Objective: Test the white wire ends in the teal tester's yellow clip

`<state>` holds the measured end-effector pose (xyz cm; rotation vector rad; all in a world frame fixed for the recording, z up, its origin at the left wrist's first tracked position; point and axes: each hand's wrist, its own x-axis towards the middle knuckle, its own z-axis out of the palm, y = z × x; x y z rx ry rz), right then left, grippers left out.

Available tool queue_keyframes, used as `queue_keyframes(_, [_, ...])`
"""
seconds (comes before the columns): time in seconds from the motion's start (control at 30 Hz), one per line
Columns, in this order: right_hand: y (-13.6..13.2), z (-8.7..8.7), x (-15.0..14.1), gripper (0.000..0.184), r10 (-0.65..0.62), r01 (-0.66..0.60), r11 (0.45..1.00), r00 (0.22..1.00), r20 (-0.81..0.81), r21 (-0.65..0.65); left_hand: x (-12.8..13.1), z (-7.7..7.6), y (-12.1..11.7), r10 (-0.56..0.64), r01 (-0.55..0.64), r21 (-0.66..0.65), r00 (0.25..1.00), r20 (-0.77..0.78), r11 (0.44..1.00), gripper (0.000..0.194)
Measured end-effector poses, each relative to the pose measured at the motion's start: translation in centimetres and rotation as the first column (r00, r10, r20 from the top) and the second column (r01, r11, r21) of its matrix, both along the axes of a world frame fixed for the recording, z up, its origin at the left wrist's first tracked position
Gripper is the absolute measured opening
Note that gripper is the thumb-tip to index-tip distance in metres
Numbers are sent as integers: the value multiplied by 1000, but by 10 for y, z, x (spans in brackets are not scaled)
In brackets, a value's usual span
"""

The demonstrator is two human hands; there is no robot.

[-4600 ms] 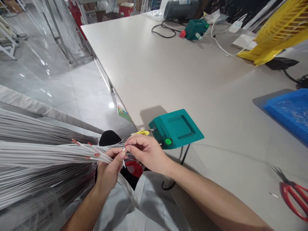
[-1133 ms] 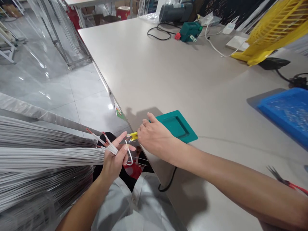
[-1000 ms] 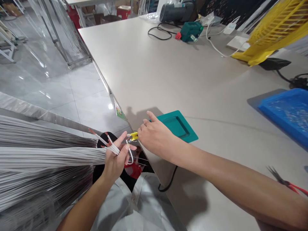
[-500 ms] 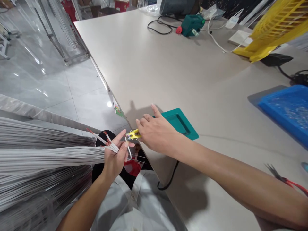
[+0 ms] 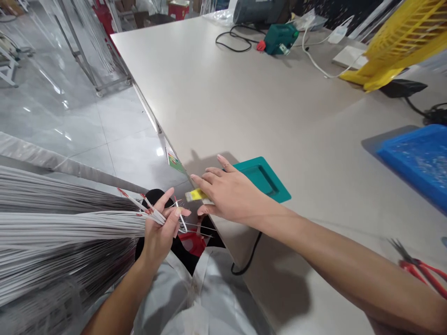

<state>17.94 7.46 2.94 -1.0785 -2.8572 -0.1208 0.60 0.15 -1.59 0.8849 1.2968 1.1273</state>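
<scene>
My left hand (image 5: 162, 228) is closed around several white cables (image 5: 159, 216) near their ends. Some of the ends show red inner wires, and one short cable bends up past my thumb, with fine strands at its tip. My right hand (image 5: 233, 193) lies palm down at the table edge, its fingers stretched out and thumb spread. Between thumb and forefinger, a blurred yellow tool head (image 5: 195, 194) sticks out towards my left hand, with a small gap to the cables. Whatever carries that head is hidden under my right hand. A teal base plate (image 5: 275, 181) shows beyond it.
Long bundles of white cable (image 5: 70, 228) stretch off to the left. Red-handled cutters (image 5: 415, 267) and a blue tray (image 5: 419, 158) are on the right of the table (image 5: 244, 102). A yellow fan (image 5: 391, 56) and a green device (image 5: 281, 37) stand at the back.
My left hand has drawn back left, taking the cable end away from the yellow head. My right thumb has spread away from the head. Fine strands now show at the cable tip.
</scene>
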Motion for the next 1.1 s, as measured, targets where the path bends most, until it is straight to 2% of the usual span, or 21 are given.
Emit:
queue_keyframes(0.1, [-18,4,-8,31,-39,20,997,961,-272,-71,-5,5,-2,43,-42,-18,997,69,999,24])
queue_keyframes(0.17, [-31,2,-15,28,-118,33,981,886,-448,-194,-7,6,-4,68,-65,-31,991,114,997,17])
queue_keyframes(0.27, [-43,-6,-28,24,-281,-16,893,761,-585,-450,-7,7,-6,66,-64,-22,988,139,998,16])
queue_keyframes(0.37, [-45,-17,-39,16,-454,-72,790,599,-660,-609,-6,7,-8,9,-9,2,994,113,1000,16])
queue_keyframes(0.5, [-43,-29,-45,13,-554,-208,741,348,-757,-638,-4,5,-11,-14,16,-9,993,119,1000,17])
queue_keyframes(0.6, [-42,-28,-42,12,-568,-261,740,252,-783,-620,-4,2,-12,-40,48,-80,994,98,996,17])
queue_keyframes(0.7, [-39,-21,-36,11,-519,-261,777,249,-818,-573,-6,0,-11,-73,78,-152,997,38,985,21])
queue_keyframes(0.77, [-39,-17,-33,11,-434,-259,820,301,-849,-511,-8,0,-8,-49,46,-152,999,-18,987,25])
queue_keyframes(0.87, [-43,-17,-34,11,-336,-240,858,408,-849,-455,-7,2,-5,-17,14,-77,999,-37,997,31])
queue_keyframes(1.0, [-48,-25,-41,9,-284,-204,867,545,-789,-454,1,2,-3,-159,158,47,987,6,986,17])
queue_keyframes(1.1, [-48,-28,-43,15,-342,-132,864,554,-759,-486,2,3,-4,-237,241,63,970,-56,969,13])
